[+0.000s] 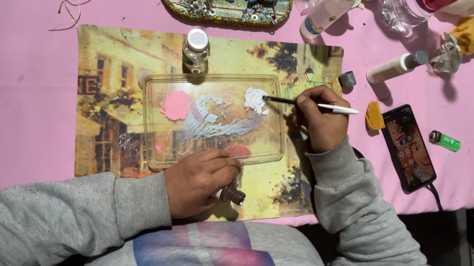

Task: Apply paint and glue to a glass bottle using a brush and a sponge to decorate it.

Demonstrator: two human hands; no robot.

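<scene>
White paint point(255, 99) is being loaded onto a thin brush point(312, 104) pinched in the right hand point(320, 121), over the clear plastic tray point(155, 118); the left hand point(198, 180) is gripping a small brown object point(233, 195). Loading only the tip is advisable.

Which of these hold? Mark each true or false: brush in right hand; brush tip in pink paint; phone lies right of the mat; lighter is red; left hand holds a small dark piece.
1. The right hand holds the brush. True.
2. The brush tip is in pink paint. False: it touches the white paint on the clear tray.
3. The phone lies right of the mat. True.
4. The lighter is red. False: the lighter is green.
5. The left hand holds a small dark piece. True.
</scene>
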